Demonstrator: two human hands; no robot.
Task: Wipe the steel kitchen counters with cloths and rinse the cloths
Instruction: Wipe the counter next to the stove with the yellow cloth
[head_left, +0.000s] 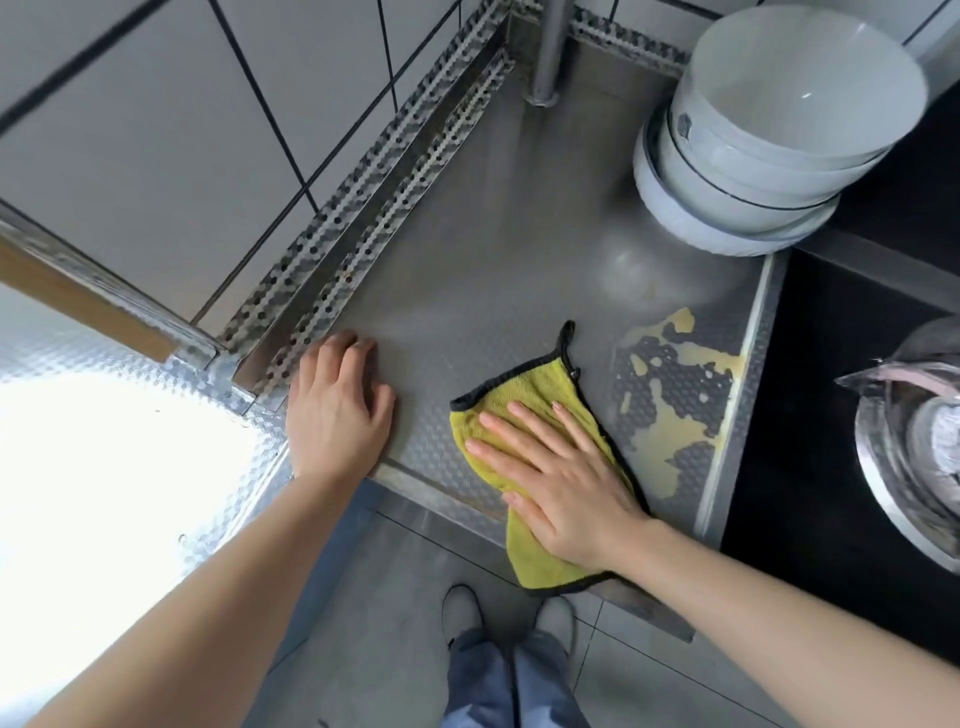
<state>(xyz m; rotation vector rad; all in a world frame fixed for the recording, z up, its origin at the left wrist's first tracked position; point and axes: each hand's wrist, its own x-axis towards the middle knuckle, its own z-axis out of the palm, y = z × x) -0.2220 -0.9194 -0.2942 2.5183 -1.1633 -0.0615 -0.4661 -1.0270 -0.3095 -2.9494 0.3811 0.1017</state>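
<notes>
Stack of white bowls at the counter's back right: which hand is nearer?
Right. The right hand presses the yellow cloth below the stack of white bowls; the left hand lies flat farther left.

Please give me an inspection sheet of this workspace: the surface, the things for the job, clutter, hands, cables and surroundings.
Surface: steel counter, embossed; yellowish patchy stain near its right edge.
Job's things: yellow cloth with black trim, flat, partly hanging over the front edge.
Clutter: stacked white bowls at the back right.
Hands: right hand flat on the cloth; left hand resting empty on the counter.
Cables: nothing seen.
Surroundings: tiled wall on the left; black surface with glass jug on the right.
</notes>
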